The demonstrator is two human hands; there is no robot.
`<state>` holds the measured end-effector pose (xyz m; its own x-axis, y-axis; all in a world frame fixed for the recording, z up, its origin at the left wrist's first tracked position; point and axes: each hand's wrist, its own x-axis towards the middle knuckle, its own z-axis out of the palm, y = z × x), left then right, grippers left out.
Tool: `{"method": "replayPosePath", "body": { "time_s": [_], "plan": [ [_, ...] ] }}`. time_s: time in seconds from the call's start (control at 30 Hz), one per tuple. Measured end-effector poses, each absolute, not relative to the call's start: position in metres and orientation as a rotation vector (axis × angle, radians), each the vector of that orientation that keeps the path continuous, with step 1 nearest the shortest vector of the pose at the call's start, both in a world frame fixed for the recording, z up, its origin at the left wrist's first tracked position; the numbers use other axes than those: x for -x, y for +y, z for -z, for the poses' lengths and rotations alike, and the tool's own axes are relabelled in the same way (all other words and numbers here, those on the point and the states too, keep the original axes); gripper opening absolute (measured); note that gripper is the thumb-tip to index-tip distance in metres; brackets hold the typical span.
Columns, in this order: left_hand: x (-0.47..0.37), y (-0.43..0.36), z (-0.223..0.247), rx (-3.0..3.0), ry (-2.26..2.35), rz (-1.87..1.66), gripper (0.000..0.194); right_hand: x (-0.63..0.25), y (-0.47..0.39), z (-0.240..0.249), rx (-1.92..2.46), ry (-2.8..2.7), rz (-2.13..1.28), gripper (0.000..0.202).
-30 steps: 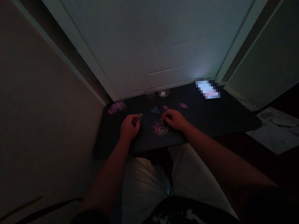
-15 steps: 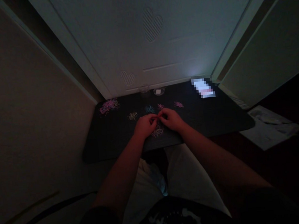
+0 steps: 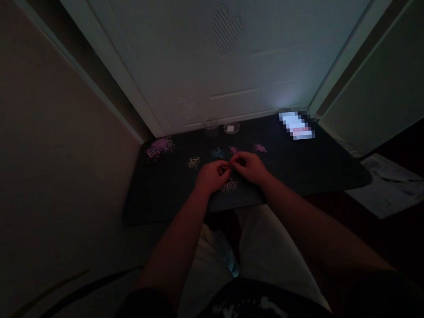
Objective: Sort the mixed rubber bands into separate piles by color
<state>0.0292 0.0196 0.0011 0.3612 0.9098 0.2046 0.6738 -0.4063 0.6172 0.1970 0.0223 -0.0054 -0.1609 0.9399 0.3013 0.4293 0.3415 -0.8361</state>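
Observation:
Over the dark table [image 3: 308,171], my left hand [image 3: 213,174] and my right hand [image 3: 250,167] meet fingertip to fingertip, both pinched. Whatever lies between the fingers is too small and dim to make out. A pile of pale thin pieces [image 3: 229,185] lies just below the hands. Beyond the fingers are a blue pile [image 3: 218,152] and a small pink pile [image 3: 234,150], with another pink pile [image 3: 259,148] to the right. A yellowish pile [image 3: 193,162] sits left of my left hand.
A larger pink and purple pile [image 3: 160,147] lies at the table's back left. Along the back edge stand a clear container [image 3: 211,125] and a round lid-like dish [image 3: 231,128] with a white square. A lit phone-like object [image 3: 296,125] rests at the back right, near a white door [image 3: 174,49].
The whole view has shifted slightly, so the table and hands appear a little farther right. Both hands stay together with their fingertips pinched.

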Motion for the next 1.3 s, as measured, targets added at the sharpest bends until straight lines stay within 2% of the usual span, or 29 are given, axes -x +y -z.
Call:
{"method": "replayPosePath", "body": {
  "time_s": [0.33, 0.53, 0.73, 1.0, 1.3],
  "plan": [
    [-0.0284, 0.0193, -0.0008, -2.142, 1.383, -0.789, 0.024, -0.1991, 0.0241, 0.0100, 1.231, -1.713, -0.668, 0.012],
    [-0.0265, 0.0221, 0.0047, -2.076, 1.347, -0.925, 0.021, -0.1964, 0.0224, 0.0098, 1.289, -1.883, -0.431, 0.017],
    [-0.0251, 0.0225, 0.0029, -2.054, 1.363, -0.967, 0.020, -0.1917, 0.0201, 0.0095, 1.380, -2.064, -0.230, 0.011],
    [-0.0258, 0.0222, 0.0012, -1.999, 1.372, -0.984, 0.019, -0.1925, 0.0199, 0.0082, 1.337, -2.175, -0.244, 0.008],
    [-0.0266, 0.0227, 0.0009, -1.946, 1.350, -0.999, 0.017, -0.1953, 0.0238, 0.0115, 1.342, -2.038, -0.342, 0.011]
  ]
}}
